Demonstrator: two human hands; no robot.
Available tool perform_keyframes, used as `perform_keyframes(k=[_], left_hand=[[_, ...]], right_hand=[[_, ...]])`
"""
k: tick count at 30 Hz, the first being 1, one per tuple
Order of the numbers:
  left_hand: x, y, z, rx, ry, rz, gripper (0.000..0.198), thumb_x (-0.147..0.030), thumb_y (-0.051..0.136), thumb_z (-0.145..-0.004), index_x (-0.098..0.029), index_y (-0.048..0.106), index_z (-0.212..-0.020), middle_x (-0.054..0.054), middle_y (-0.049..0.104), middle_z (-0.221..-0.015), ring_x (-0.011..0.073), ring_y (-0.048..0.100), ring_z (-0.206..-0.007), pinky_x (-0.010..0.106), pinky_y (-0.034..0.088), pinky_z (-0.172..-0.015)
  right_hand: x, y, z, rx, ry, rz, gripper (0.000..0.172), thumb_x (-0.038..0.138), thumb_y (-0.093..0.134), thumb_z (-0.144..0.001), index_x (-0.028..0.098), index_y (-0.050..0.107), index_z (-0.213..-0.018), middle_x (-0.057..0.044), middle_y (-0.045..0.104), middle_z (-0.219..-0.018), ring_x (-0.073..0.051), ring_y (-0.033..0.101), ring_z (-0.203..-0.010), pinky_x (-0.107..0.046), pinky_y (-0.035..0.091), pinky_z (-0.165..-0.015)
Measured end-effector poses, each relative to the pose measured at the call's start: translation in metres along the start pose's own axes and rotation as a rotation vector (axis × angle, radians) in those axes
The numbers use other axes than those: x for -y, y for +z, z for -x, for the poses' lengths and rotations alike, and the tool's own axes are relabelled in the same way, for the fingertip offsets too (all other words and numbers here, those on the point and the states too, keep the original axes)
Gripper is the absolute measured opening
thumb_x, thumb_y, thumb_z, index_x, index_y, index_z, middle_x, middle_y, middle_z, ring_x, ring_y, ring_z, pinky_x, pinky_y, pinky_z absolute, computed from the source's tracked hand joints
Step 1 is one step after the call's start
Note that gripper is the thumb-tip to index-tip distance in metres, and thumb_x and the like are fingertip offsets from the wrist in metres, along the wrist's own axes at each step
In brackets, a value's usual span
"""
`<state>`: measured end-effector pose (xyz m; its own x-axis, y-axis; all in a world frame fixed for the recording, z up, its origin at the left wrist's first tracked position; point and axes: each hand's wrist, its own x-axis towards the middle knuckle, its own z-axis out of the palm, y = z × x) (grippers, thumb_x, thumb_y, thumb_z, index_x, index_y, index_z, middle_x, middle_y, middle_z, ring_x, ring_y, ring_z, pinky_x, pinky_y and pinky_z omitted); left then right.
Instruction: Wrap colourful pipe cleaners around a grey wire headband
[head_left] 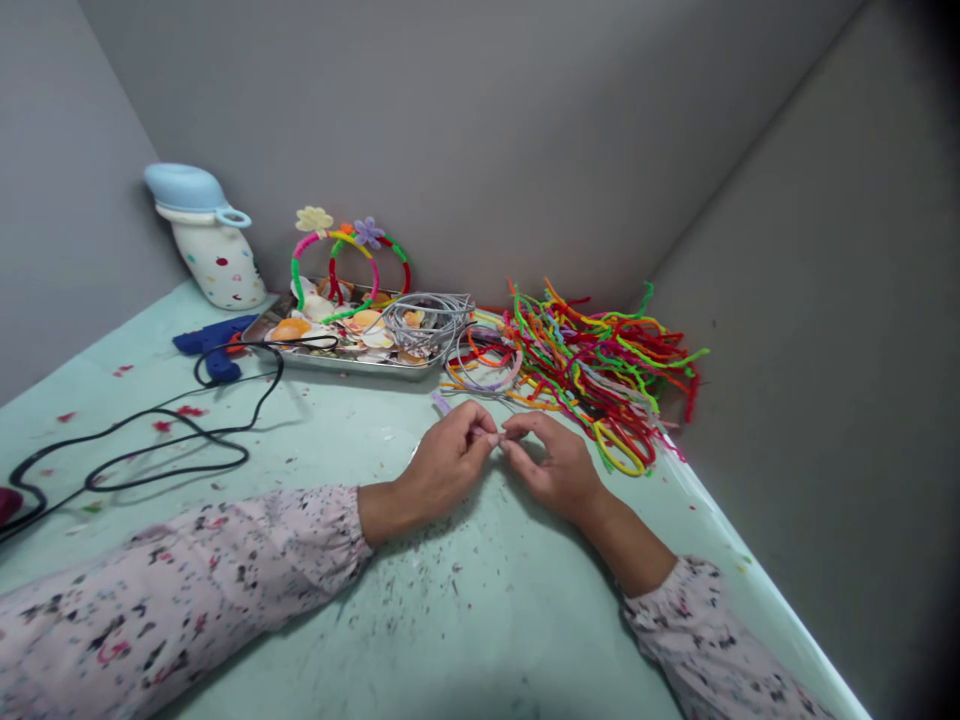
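Centrally, on the pale mint-green table (480, 620): left hand (450, 458) and right hand (553, 462), both in speckled pink sleeves, wrists resting on the surface. The fingertips of both hands meet and pinch a small pale strand (500, 439) between them, low over the table; it is too small to tell what it is made of.

Items around, near to far:
- Short lilac fuzzy stem (441, 402), just beyond the left hand's knuckles; whether it joins the pinched piece cannot be told.
- Loose heap of fuzzy craft stems in red, green, yellow and orange (607, 365), beyond the right hand, spreading to the grey right wall (825, 350); its nearest yellow loops lie just beside that hand.
- Bundle of thin grey wire hoops (431, 320), overlapping the right end of the tray and the heap's left edge.
- Shallow metal tray (341, 362), behind the hands, holding orange and cream petal-like pieces.
- Hoops wrapped in pink, green, yellow and red, topped with cream and purple flowers (337, 255), upright at the back of the tray.
- Blue glue gun (214, 340), left of the tray, with a black cord (172, 435) looping across the table's left side, well apart from the hands.
- White dotted jug with light-blue lid (206, 245), in the far left corner.
- Red scraps (161, 425) and dark crumbs, scattered on the table.

Nothing lies between the hands and the viewer.
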<state>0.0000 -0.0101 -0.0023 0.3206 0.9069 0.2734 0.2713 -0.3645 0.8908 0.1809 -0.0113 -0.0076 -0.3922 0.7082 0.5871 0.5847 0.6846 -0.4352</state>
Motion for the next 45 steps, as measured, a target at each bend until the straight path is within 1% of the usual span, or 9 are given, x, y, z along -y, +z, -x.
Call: perform_keyframes(k=[3,6,12,16,19,26,30,33,45], left_hand=[[0.0,0.0,0.0,0.013,0.006,-0.007,0.008,-0.021,0.046,-0.085,-0.018,0.052,-0.087,-0.001,0.053,-0.076,0.0131,0.049,-0.071,0.025,0.038,-0.064],[-0.0003,0.0006,-0.0004,0.02,0.004,-0.005,0.007,-0.02,0.046,-0.084,-0.018,0.052,-0.086,0.0,0.054,-0.077,0.0135,0.049,-0.072,0.025,0.039,-0.064],[0.0009,0.0011,-0.0015,0.024,0.001,-0.002,0.008,-0.025,0.049,-0.086,-0.018,0.052,-0.084,0.001,0.056,-0.079,0.0131,0.05,-0.072,0.024,0.04,-0.063],[0.0014,0.0016,-0.0015,0.018,-0.01,0.004,0.013,-0.03,0.051,-0.086,-0.018,0.051,-0.085,0.001,0.057,-0.08,0.0125,0.05,-0.071,0.024,0.04,-0.062],[0.001,0.0019,-0.0012,0.018,0.001,-0.011,0.012,-0.029,0.051,-0.086,-0.017,0.052,-0.086,0.002,0.058,-0.082,0.0128,0.051,-0.071,0.024,0.041,-0.062],[-0.0009,0.0005,-0.0006,0.0,0.029,-0.143,0.011,-0.027,0.05,-0.086,-0.017,0.053,-0.086,0.003,0.058,-0.084,0.015,0.053,-0.076,0.026,0.041,-0.065],[-0.0011,0.0006,-0.0005,0.004,0.03,-0.176,0.009,-0.024,0.049,-0.086,-0.017,0.055,-0.088,0.003,0.058,-0.087,0.0151,0.054,-0.078,0.027,0.041,-0.069],[-0.0012,0.0006,0.0,0.028,0.031,-0.215,0.014,-0.024,0.047,-0.087,-0.017,0.059,-0.089,0.004,0.057,-0.089,0.0153,0.053,-0.08,0.028,0.041,-0.072],[-0.0004,-0.0005,-0.0015,0.091,0.053,-0.224,0.022,-0.023,0.043,-0.088,-0.017,0.062,-0.076,0.001,0.05,-0.076,0.0155,0.05,-0.076,0.028,0.039,-0.07]], right_hand=[[0.0007,-0.0001,0.0007,0.039,0.17,-0.131,0.023,0.022,0.06,-0.082,0.023,0.059,-0.105,-0.005,0.066,-0.095,-0.019,0.063,-0.085,-0.034,0.05,-0.079],[0.0004,0.0,0.0007,0.081,0.299,-0.274,0.022,0.025,0.059,-0.084,0.022,0.059,-0.105,-0.005,0.067,-0.093,-0.018,0.065,-0.083,-0.034,0.051,-0.078],[0.0001,0.0025,0.0014,0.032,0.377,-0.465,0.023,0.026,0.058,-0.085,0.021,0.059,-0.107,-0.004,0.069,-0.09,-0.018,0.067,-0.085,-0.033,0.052,-0.079],[0.0014,0.0034,0.0009,0.017,0.395,-0.486,0.024,0.023,0.059,-0.083,0.021,0.058,-0.107,-0.005,0.07,-0.092,-0.018,0.067,-0.087,-0.033,0.052,-0.08],[0.0022,0.004,-0.0004,0.004,0.405,-0.486,0.025,0.022,0.061,-0.082,0.021,0.057,-0.106,-0.004,0.07,-0.091,-0.018,0.067,-0.087,-0.034,0.051,-0.082],[0.0026,0.0059,-0.0022,-0.037,0.426,-0.494,0.027,0.02,0.064,-0.079,0.02,0.056,-0.104,-0.004,0.069,-0.088,-0.017,0.065,-0.086,-0.034,0.049,-0.083],[0.001,0.0058,-0.0015,-0.046,0.389,-0.451,0.025,0.02,0.063,-0.079,0.02,0.057,-0.102,-0.003,0.066,-0.087,-0.017,0.063,-0.085,-0.034,0.048,-0.084],[0.0,0.0055,-0.0005,-0.041,0.368,-0.42,0.024,0.019,0.063,-0.079,0.021,0.057,-0.102,-0.002,0.066,-0.087,-0.017,0.062,-0.085,-0.034,0.047,-0.083],[0.0018,0.0034,0.0016,-0.022,0.236,-0.322,0.028,0.015,0.06,-0.08,0.024,0.055,-0.106,0.0,0.063,-0.085,-0.015,0.062,-0.08,-0.033,0.049,-0.081]])
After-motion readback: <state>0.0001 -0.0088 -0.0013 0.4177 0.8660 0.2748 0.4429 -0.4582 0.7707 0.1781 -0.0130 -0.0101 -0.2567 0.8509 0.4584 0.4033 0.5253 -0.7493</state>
